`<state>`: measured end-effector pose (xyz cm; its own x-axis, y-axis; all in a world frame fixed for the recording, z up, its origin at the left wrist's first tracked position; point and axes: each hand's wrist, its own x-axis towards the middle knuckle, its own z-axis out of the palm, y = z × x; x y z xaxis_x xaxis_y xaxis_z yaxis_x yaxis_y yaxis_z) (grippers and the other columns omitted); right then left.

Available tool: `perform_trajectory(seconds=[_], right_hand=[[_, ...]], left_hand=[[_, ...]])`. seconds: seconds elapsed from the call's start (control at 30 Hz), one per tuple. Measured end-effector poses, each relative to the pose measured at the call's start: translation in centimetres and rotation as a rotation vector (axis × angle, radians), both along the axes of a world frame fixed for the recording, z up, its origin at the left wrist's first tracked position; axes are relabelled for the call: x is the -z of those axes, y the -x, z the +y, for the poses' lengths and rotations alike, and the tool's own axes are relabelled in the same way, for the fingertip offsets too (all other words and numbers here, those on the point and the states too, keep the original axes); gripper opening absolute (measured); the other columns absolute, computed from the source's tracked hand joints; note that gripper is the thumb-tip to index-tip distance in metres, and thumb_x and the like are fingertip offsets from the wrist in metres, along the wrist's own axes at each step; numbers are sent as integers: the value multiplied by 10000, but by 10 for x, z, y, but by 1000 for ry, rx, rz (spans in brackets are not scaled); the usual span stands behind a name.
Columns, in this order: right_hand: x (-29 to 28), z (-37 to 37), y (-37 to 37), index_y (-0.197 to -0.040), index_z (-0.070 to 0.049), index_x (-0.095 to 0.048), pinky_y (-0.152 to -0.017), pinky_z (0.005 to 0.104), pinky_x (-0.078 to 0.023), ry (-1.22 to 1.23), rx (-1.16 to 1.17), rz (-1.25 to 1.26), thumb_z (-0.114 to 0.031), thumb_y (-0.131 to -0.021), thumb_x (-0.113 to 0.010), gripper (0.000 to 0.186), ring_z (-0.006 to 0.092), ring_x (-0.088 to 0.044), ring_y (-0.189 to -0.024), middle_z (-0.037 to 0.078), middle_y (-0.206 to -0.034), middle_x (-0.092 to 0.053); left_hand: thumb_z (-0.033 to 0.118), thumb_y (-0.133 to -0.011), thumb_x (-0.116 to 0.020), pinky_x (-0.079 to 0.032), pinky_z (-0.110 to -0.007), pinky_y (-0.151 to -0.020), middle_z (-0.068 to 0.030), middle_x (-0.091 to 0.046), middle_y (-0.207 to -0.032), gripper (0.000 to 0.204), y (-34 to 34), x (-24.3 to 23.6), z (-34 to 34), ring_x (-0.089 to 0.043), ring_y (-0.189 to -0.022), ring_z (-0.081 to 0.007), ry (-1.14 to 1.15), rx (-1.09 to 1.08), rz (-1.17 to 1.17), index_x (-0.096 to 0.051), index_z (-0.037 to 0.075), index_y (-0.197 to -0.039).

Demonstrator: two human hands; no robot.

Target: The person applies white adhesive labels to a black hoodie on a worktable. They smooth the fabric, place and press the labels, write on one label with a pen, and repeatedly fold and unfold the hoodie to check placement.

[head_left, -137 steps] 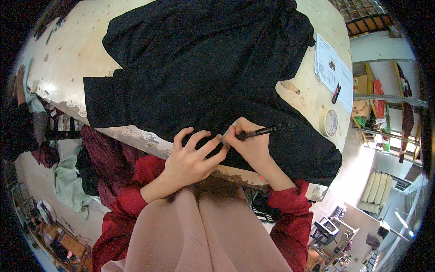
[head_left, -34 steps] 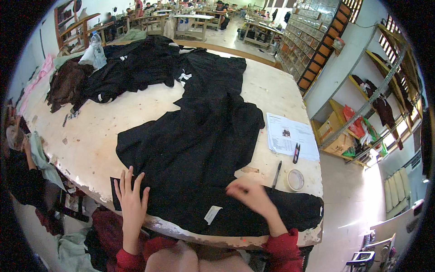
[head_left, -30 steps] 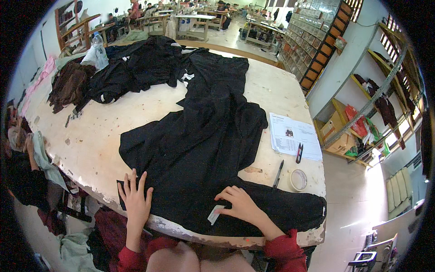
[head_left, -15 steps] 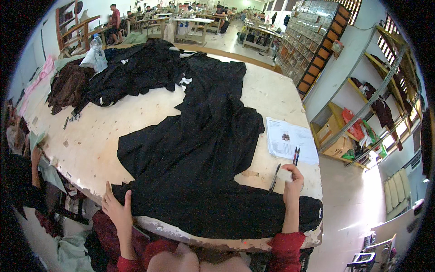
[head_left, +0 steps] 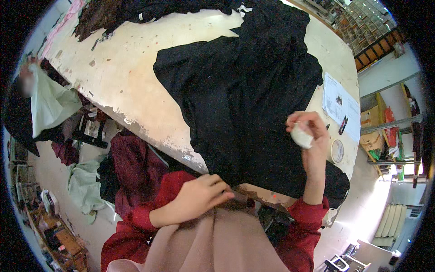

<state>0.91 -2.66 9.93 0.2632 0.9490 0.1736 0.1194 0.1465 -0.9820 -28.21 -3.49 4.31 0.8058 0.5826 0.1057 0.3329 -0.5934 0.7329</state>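
Right hand (head_left: 316,138) grips a white label (head_left: 302,136) over the black cloth (head_left: 249,118), which lies on the table (head_left: 131,86). From this hand: left hand (head_left: 199,197) at 8 o'clock, fingers loosely bent, grip cannot be determined; tape roll (head_left: 331,153) at 4 o'clock, touching neither hand.

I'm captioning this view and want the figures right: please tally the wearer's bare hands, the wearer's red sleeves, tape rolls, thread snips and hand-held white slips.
Bare hands: 2, left hand and right hand
Red sleeves: 2, left sleeve and right sleeve
Tape roll: 1
Thread snips: 1
White slip, in the right hand: 1
Total: 7
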Motion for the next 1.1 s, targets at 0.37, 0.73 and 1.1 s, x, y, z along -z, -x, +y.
perform_trajectory(seconds=[0.37, 0.73, 1.1], right_hand=[[31, 24, 100, -1181, -104, -410, -745, 328, -606, 237, -542, 1073, -224, -1030, -395, 193, 288, -662, -984, 228, -1340, -476], [80, 29, 111, -969, -46, -566, -825, 243, -443, 201, -308, 280, -101, -921, -586, 76, 97, -567, -911, 27, -968, -622], [81, 44, 165, -1051, -3, -522, -766, 313, -510, 98, -289, -229, -87, -950, -569, 139, 142, -609, -857, 94, -955, -612]], left_hand=[[109, -757, -788, -467, -340, -883, -162, -355, -1291, 901, -23, 16, 33, -494, -1103, -228, 625, -609, -570, -125, 73, -1366], [-58, -831, -579, -424, -304, -838, -111, -446, -1263, 644, 36, 28, 31, -484, -948, -170, -72, -1182, -385, -269, 36, -1388], [100, -1000, -420, -526, -242, -685, -83, -604, -1088, 342, 42, 32, 48, -638, -850, -133, 930, -619, -442, -468, -13, -1319]])
